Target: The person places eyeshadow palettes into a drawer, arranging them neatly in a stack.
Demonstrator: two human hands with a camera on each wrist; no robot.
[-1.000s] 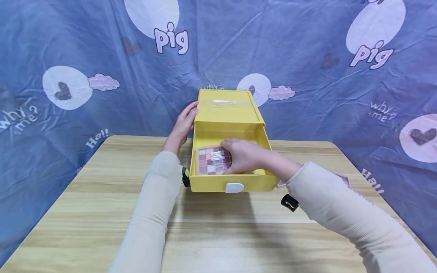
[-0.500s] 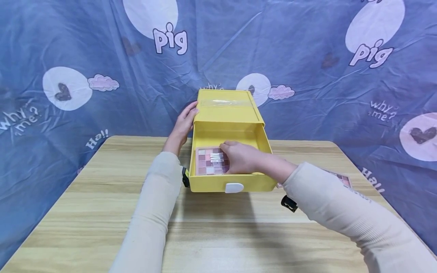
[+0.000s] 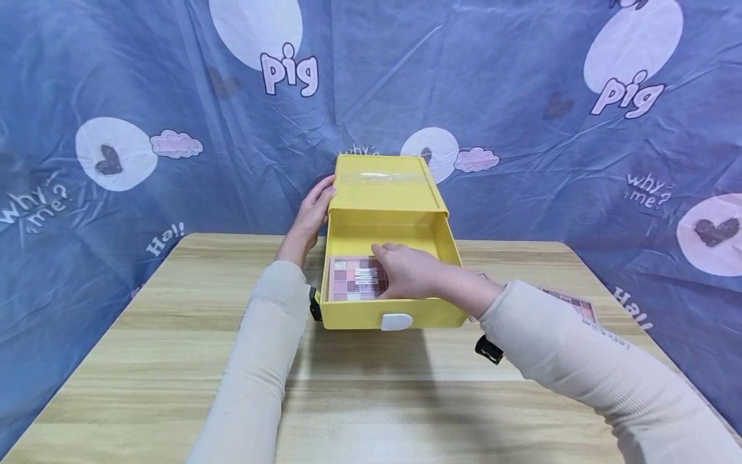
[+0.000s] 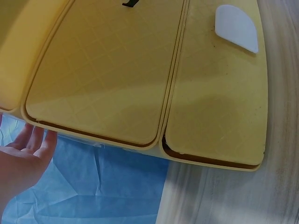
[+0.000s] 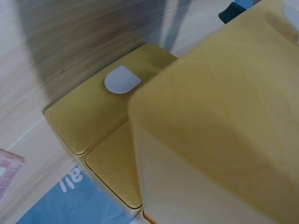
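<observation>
A yellow drawer cabinet [image 3: 382,187] with strips of clear tape on its top stands on the table, its top drawer [image 3: 348,314] pulled out. My left hand [image 3: 313,209] rests against the cabinet's upper left side; in the left wrist view the fingers [image 4: 33,140] touch its side edge. Inside the drawer lies an eyeshadow palette [image 3: 350,280] with rows of pink and brown squares under a clear printed lid. My right hand [image 3: 408,270] reaches over the drawer's right wall and grips the palette's right end, covering that part. The right wrist view does not show this hand.
More palettes with similar squares lie on the table to the right, one [image 3: 576,304] partly behind the right sleeve. Lower drawers [image 4: 103,70] with a white handle [image 4: 236,28] are closed. A blue printed cloth [image 3: 232,129] hangs behind the table [image 3: 174,361].
The palette has shifted slightly left and toward the drawer's front, lying lower in it, and my right hand moved with it. My left hand stays at the cabinet's side.
</observation>
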